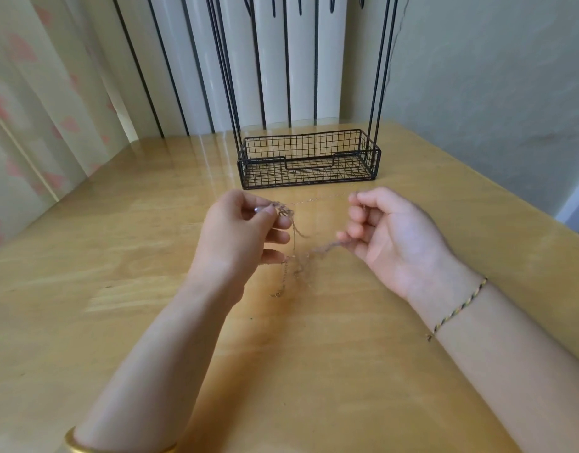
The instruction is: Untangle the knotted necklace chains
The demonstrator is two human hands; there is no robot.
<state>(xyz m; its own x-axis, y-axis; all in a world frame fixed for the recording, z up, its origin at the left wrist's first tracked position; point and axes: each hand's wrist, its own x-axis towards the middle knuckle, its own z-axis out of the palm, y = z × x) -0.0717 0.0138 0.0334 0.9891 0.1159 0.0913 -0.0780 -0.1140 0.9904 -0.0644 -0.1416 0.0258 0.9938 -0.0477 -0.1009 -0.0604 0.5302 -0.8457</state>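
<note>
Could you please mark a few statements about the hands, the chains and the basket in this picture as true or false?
1. Both the left hand and the right hand hold the necklace chains. True.
2. The wire basket lies tipped on its side. False: it stands upright on the table, beyond the hands.
3. A braided bracelet is on the right wrist. True.
4. The left hand lies flat on the table. False: it is raised and pinches the tangled part of the chains.
</note>
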